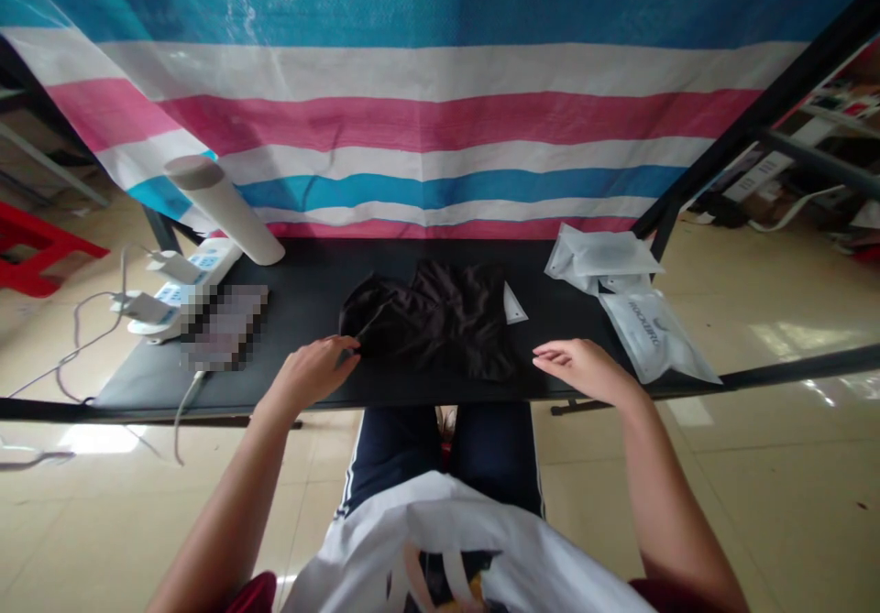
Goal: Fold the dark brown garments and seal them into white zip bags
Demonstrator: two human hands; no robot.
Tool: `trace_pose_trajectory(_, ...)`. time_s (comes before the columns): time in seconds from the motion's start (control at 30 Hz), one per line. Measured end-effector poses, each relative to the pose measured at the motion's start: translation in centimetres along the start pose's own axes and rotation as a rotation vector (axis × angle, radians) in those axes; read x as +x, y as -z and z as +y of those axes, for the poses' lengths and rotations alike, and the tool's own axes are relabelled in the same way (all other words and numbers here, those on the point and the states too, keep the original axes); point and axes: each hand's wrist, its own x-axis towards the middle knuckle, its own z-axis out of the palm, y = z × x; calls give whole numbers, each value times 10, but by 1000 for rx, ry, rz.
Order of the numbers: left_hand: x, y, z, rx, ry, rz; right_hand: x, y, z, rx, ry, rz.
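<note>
A crumpled black cloth garment (440, 324) lies in the middle of the black tabletop (412, 395); its exact kind cannot be made out. At its left end, my left hand (316, 370) has thumb and forefinger closed on the cloth's near edge. My right hand (581, 366) hovers at the right, apart from the garment, with nothing in it and its fingers loosely stretched out. Behind the garment's right side, the corner of a white plastic bag (513, 305) peeks out, the rest hidden beneath the cloth.
Several frosted plastic pouches (605, 256) lie at the right end. On the left are a white bottle (226, 210), a power strip (189, 292) with plugged-in chargers, and a phone (226, 324) on a cable. A striped plastic sheet (426, 118) hangs behind the table.
</note>
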Motion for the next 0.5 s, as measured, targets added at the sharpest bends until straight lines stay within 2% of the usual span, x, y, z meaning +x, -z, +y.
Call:
trace_pose_trajectory(0.13,21,-9,34,-61,-71,191,36,-28,-30,-40,141,254)
trace_pose_trajectory(0.2,36,-17,55,-72,-138,235,61,-51,-50,-109,202,328)
trace_pose_trajectory(0.27,50,-29,68,-58,-172,261,83,-77,-63,-195,243,342)
trace_pose_trajectory(0.37,65,-47,71,-26,-153,294,107,-106,-66,-345,199,348)
trace_pose_trajectory(0.5,67,-62,51,8,-78,314,115,-114,-43,-444,82,327)
